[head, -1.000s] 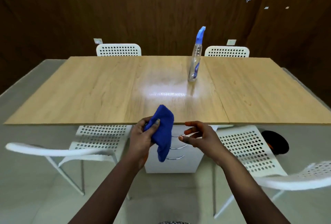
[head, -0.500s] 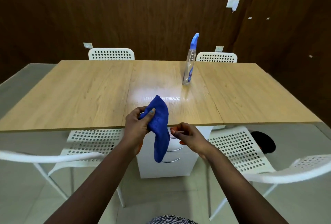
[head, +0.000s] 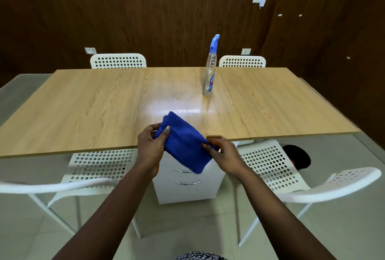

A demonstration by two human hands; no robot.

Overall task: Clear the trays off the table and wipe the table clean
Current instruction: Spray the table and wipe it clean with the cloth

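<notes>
1. Step in hand: preparing the cloth. No trays show on the counter (head: pixel 83 103), so the clearing part of the task appears done and the wiping part is what remains.

2. Cloth position: the blue cloth (head: pixel 183 145) is held in the air over the near edge of the counter, about at its middle. It is not touching the surface. Its lower end hangs in front of the white drawer unit (head: pixel 187 189) under the counter.

3. Left hand (head: pixel 151 145): clamped on the left end of the cloth, with the thumb pressed on top of the fabric and the other fingers behind it.

4. Right hand (head: pixel 224 153): pinching the right edge of the cloth between thumb and fingertips. The two hands hold the cloth stretched between them, which suggests it is being folded or spread into a pad.

5. Spray bottle (head: pixel 209 76): stands upright on the far half of the counter, right of centre, well apart from both hands. A glossy patch lies on the wood between the bottle and the cloth; whether it is spray or only reflected light cannot be told.

6. Next move, as judged: finish shaping the cloth, keep it in one hand, and lower it flat onto the counter.

7. Requirement: wipe in overlapping passes across all three panels, and lift or shift the bottle to reach the surface under it.

8. Surroundings: white perforated chairs (head: pixel 100 166) stand at the near and far sides.
</notes>
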